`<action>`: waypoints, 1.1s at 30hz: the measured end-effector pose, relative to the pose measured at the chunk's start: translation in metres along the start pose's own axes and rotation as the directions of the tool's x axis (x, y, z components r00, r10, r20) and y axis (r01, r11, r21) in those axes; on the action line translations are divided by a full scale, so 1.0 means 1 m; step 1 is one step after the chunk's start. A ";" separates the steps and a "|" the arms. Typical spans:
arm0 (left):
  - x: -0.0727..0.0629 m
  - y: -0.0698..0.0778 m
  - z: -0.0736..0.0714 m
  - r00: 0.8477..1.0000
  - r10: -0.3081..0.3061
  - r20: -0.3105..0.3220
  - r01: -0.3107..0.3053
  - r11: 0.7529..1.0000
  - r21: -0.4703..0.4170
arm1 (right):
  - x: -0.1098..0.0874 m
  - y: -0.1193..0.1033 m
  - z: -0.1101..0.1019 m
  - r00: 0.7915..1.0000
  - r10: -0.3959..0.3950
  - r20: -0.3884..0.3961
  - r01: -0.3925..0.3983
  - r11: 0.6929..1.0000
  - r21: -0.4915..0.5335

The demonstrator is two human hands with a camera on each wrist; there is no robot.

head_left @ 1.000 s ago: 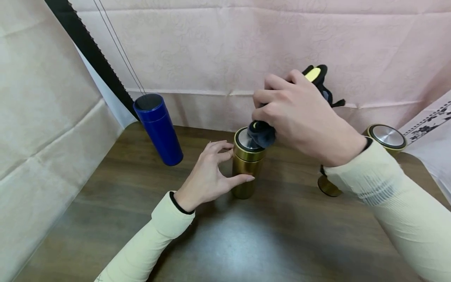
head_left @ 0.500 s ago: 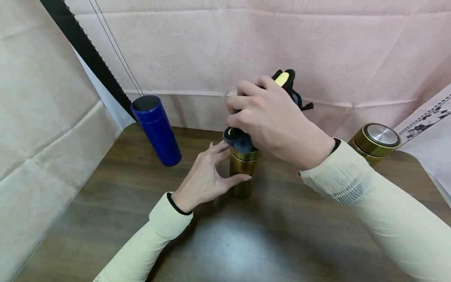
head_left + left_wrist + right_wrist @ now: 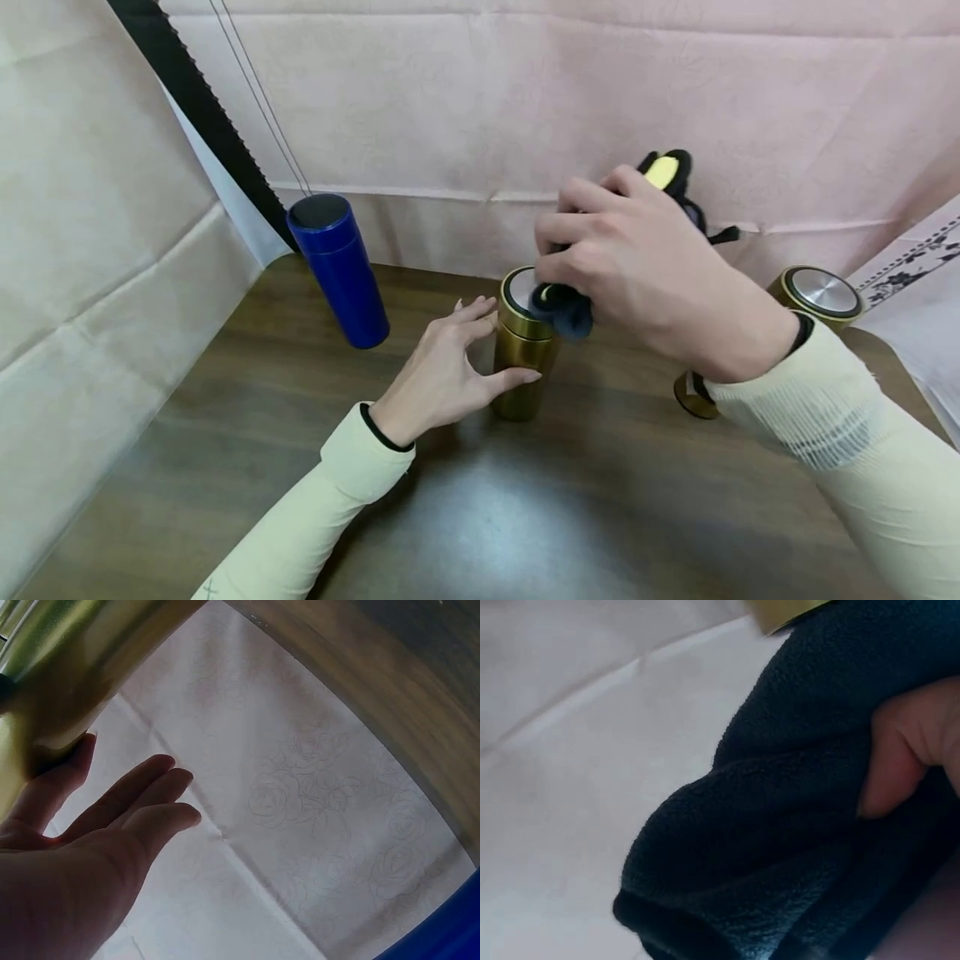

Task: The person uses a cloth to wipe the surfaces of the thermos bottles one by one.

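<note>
A gold thermos bottle (image 3: 517, 354) with a silver-topped lid stands upright on the wooden table. My left hand (image 3: 450, 367) grips it lightly, thumb across its near side and a fingertip at the far side. In the left wrist view one finger touches the bottle (image 3: 67, 667), while the other fingers of the hand (image 3: 82, 862) stand off it. My right hand (image 3: 637, 267) holds a bunched dark blue cloth (image 3: 564, 312) with black and yellow edging against the right part of the lid. Thick folds of the cloth (image 3: 727, 825) fill the right wrist view, pinched under the thumb (image 3: 900, 757).
A blue bottle (image 3: 337, 275) with a dark top stands at the back left. Another gold bottle (image 3: 825, 292) is at the right, partly hidden by my right forearm; a gold base (image 3: 692, 396) shows beside the sleeve. Pale fabric (image 3: 420, 108) hangs behind the table (image 3: 300, 467).
My right hand moved the cloth left over the lid, covering it, then back to the right, so the silver top shows again. The left hand stayed on the bottle.
</note>
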State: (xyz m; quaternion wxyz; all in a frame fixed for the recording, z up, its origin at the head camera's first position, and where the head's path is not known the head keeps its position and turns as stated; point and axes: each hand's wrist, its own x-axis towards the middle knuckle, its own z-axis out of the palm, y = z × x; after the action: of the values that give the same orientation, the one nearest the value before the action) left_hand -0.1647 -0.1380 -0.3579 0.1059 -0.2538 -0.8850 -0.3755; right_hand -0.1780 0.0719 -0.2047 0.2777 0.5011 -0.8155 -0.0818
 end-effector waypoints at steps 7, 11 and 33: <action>-0.001 -0.004 -0.001 0.995 0.094 -0.039 -0.095 0.995 -0.025 | 0.025 -0.016 0.009 0.998 -0.022 -0.053 0.023 0.999 0.023; -0.002 -0.004 -0.001 0.997 0.067 -0.034 -0.068 0.997 -0.034 | 0.033 -0.015 0.014 0.999 0.026 -0.039 -0.025 0.999 0.028; -0.001 0.002 -0.001 0.998 0.055 -0.039 -0.054 0.998 0.026 | 0.017 -0.015 0.009 0.996 0.061 -0.072 -0.064 0.997 -0.049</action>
State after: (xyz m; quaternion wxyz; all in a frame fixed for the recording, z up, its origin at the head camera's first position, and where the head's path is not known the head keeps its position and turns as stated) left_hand -0.1633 -0.1380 -0.3566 0.1369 -0.2691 -0.8800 -0.3665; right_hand -0.1767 0.0486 -0.2118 0.3215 0.4705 -0.8182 -0.0763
